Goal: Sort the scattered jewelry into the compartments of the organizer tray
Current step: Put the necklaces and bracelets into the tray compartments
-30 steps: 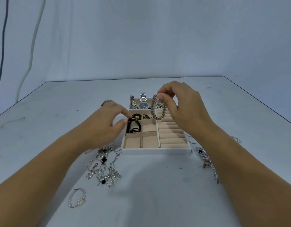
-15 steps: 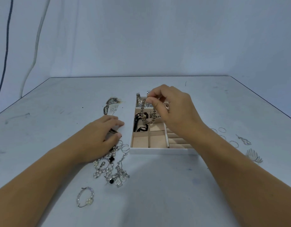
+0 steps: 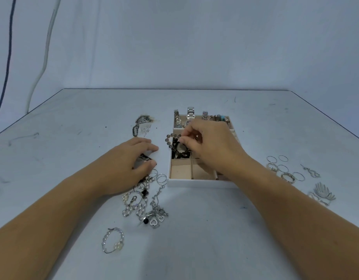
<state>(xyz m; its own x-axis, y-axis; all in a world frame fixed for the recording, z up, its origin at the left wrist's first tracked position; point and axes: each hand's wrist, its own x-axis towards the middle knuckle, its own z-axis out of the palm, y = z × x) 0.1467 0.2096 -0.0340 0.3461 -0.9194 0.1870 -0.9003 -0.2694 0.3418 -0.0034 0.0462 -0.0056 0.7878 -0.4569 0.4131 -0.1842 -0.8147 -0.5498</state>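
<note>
The grip of the right hand [image 3: 212, 147] is closed on the beaded bracelet [image 3: 171, 140], thumb and forefinger pinching its strand at the centre of the frame. The loop hangs out to the left of the fingertips, over the left wall of the organizer tray [image 3: 194, 183] and above the middle left compartment, where a black piece [image 3: 177, 155] already lies. Half a second ago the hand was higher and the loop dangled straight down over the tray's middle; now both are lower and the loop sits further left.

The left hand [image 3: 128, 165] lies on the surface [image 3: 194, 239] left of the tray, much where it was, fingers stretched forward and thumb drawn in beside a dark clip-like piece [image 3: 144, 158]. Whether its grip closes on that piece cannot be told.

Watches [image 3: 190, 116] stand in the tray's far compartment; the two near left compartments show bare beige lining. A tangle of pearl chains [image 3: 134, 205] spreads below the left hand, a small pearl bracelet [image 3: 113, 240] lies at lower left, and thin rings [image 3: 283, 168] are scattered at the right.
</note>
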